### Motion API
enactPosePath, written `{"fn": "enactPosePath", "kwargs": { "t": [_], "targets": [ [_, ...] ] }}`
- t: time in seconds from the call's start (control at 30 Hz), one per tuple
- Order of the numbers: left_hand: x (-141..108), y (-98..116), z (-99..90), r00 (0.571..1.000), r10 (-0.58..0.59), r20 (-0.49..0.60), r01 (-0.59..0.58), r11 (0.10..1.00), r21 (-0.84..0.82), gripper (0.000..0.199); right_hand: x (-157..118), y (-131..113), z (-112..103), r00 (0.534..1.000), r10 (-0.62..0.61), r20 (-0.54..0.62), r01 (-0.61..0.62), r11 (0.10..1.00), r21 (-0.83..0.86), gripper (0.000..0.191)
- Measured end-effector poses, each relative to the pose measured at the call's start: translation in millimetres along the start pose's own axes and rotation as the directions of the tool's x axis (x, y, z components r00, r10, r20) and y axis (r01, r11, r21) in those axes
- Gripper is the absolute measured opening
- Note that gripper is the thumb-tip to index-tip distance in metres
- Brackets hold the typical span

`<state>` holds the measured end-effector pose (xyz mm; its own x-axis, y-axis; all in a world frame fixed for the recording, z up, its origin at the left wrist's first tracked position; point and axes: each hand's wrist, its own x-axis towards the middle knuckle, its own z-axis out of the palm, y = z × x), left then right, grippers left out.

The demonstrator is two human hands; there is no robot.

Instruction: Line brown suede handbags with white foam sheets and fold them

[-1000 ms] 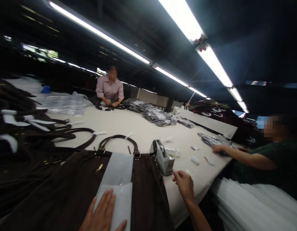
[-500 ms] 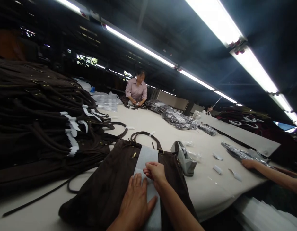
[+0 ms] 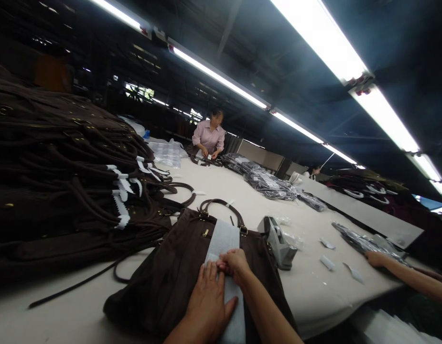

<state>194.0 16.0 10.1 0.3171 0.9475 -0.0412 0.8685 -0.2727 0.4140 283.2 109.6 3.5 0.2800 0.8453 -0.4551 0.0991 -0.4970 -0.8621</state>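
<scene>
A dark brown handbag (image 3: 170, 272) lies on the table in front of me, its looped handle (image 3: 238, 210) pointing away. Down the front of the bag runs a pale paper-like strip (image 3: 224, 236). My left hand (image 3: 206, 298) rests flat over the strip and the bag, fingers stretched out and thumb apart. Just beside its fingertips, my right hand (image 3: 238, 266) is closed in a pinch at the strip; what lies between its fingers is too small to make out. Right of the bag stands a grey tape dispenser (image 3: 281, 246).
Brown bags (image 3: 63, 181) with white-wrapped handles are piled high at left. Plastic-wrapped bags (image 3: 267, 180) lie farther back on the table. A co-worker (image 3: 209, 136) handles something across the table. Another person's arm (image 3: 407, 277) reaches in from the right, near paper scraps (image 3: 327, 262).
My right hand has come down slightly to the strip, closer to my left fingers. My left hand stays flat. The whole view has shifted a little.
</scene>
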Motion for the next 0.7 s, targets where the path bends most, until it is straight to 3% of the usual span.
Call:
{"fn": "enactPosePath", "kwargs": {
  "t": [0.23, 0.43, 0.63, 0.7],
  "targets": [
    [-1.3, 0.3, -1.2, 1.0, 0.0, 0.007, 0.0, 1.0, 0.01, 0.073, 6.3, -10.2, -4.4, 0.993, 0.036, 0.116, 0.005, 0.943, -0.333, 0.016],
    [-0.5, 2.6, -3.5, 1.0, 0.003, 0.028, -0.005, 0.998, 0.067, 0.077, 22.0, -19.9, -18.6, 0.979, 0.031, 0.204, 0.122, 0.71, -0.694, 0.04],
    [-1.6, 0.3, 3.9, 0.999, 0.034, -0.029, -0.03, 0.991, 0.129, 0.074, 15.6, -14.3, -35.7, 0.946, -0.051, 0.321, 0.292, 0.567, -0.77, 0.034],
    [0.5, -3.9, 11.0, 0.998, 0.043, -0.055, -0.034, 0.988, 0.148, 0.076, 3.3, -7.4, -41.5, 0.928, -0.208, 0.308, 0.372, 0.495, -0.786, 0.027]
  ]
}}
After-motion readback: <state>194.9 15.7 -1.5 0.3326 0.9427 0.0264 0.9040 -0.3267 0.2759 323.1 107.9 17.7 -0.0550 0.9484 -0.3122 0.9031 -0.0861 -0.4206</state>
